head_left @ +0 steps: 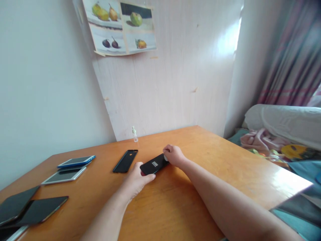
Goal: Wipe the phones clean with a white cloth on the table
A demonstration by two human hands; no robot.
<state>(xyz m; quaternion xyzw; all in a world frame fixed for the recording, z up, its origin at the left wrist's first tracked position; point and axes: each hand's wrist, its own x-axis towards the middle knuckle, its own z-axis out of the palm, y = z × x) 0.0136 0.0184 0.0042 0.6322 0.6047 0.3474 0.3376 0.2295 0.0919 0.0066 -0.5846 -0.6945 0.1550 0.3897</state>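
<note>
A black phone with a small pale label on its upper face is tilted just over the wooden table. My left hand grips its near left end, thumb along the front edge and fingers at the far side. At the other end, my right hand is closed on a small white pad or cloth pressed to the phone's surface; most of it is hidden by the fingers. Just left of the phone lies an empty black phone case with a camera hole at its top.
A small clear pump bottle stands at the table's back edge. To the left lie a blue-edged phone, a white phone and dark tablets or phones. Beyond the table's right edge is bedding.
</note>
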